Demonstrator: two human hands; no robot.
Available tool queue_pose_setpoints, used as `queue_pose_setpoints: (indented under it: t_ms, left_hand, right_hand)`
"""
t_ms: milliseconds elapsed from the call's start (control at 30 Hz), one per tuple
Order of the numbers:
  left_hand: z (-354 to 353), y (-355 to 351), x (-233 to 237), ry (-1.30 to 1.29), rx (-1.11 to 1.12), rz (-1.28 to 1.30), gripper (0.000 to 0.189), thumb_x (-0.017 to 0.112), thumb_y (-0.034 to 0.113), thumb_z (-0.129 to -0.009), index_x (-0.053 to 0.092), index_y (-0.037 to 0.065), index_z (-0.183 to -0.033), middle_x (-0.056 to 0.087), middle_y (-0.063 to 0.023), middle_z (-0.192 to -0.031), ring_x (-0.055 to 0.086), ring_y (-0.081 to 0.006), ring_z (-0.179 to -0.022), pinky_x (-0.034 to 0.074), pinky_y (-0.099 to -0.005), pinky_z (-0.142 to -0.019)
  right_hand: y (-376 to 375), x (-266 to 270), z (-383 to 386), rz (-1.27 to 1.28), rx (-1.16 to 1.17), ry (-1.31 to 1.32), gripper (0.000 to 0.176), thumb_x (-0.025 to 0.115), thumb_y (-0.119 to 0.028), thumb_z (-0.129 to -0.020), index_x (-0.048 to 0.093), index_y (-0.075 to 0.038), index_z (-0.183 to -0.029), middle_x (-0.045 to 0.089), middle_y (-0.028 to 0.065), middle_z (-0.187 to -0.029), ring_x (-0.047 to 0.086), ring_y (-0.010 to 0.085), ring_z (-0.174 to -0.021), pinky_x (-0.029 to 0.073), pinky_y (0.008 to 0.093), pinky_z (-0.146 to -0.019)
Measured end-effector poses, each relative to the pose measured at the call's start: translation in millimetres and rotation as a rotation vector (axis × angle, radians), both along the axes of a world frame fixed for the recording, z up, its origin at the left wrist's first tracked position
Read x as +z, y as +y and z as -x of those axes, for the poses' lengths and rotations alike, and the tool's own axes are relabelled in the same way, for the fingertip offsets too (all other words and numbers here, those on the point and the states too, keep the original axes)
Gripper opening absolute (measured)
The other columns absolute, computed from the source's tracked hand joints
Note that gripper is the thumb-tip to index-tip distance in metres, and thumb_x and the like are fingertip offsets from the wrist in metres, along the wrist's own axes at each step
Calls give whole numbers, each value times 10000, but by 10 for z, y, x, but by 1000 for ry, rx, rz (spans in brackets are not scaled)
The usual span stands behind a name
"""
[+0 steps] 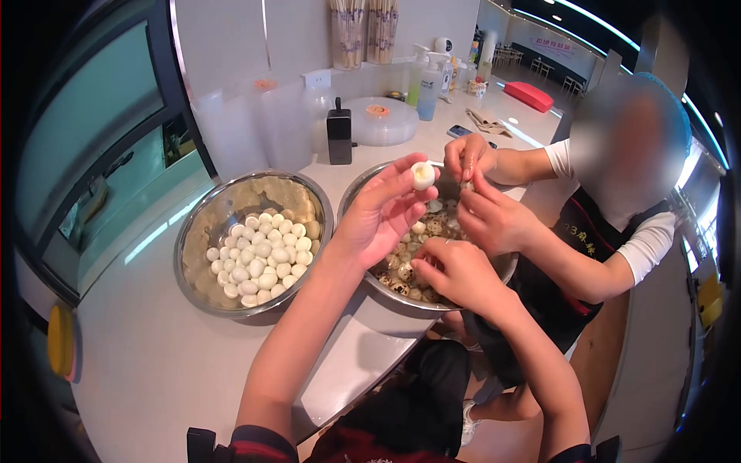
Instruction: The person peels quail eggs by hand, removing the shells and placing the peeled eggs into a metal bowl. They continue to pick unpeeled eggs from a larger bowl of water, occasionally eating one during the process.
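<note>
Bare counter (147,363) open at lower left, bowl of peeled quail eggs (255,312) clear from above, left hand (378,220) pinching a peeled egg (422,175) above the speckled-egg bowl (394,295), that bowl crowded by right hand (455,272) and co-worker's hands (490,220), black box (339,137) and plastic tubs (255,131) standing behind

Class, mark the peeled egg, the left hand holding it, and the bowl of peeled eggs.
peeled egg (422,175): head view, centre of its white surface.
left hand (376,222): head view, middle of hand.
bowl of peeled eggs (230,202): head view, bare inner wall.
</note>
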State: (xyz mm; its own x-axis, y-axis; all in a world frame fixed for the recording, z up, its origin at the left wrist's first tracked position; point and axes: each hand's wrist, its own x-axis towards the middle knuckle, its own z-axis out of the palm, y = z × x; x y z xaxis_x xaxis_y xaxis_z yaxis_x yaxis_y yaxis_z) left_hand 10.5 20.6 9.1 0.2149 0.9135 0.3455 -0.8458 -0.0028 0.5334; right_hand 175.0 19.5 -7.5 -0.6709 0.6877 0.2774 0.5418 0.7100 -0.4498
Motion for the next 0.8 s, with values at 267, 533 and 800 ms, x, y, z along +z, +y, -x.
queue_pose_setpoints:
  t_ms: [267,533,800]
  left_hand:
    - [574,-1,74,-676,313,151,160,381,73,-846,481,-34,-910,513,-83,-757,512,-137,-609,470,-207,-503]
    - [1215,-356,312,-1165,180,52,371,300,223,-889,392,-62,-1109,521,-73,-730,485,-152,-551,409,-244,-450]
    - [1135,-335,339,-1055,239,21,646,141,494,-885,455,-48,-1045,477,-48,-660,443,-136,-528,366,-230,-433]
  right_hand:
    - [-11,5,-16,28,-7,-148,212,532,-237,-775,572,-31,-809,590,125,-714,577,278,-682,442,359,-607]
    - [11,-12,-9,50,28,-152,229,517,-247,-789,567,-24,-799,586,122,-711,571,284,-681,437,372,-614]
    - [47,-15,11,79,45,-80,195,521,-188,-759,547,5,-744,579,167,-707,567,332,-694,437,419,-630]
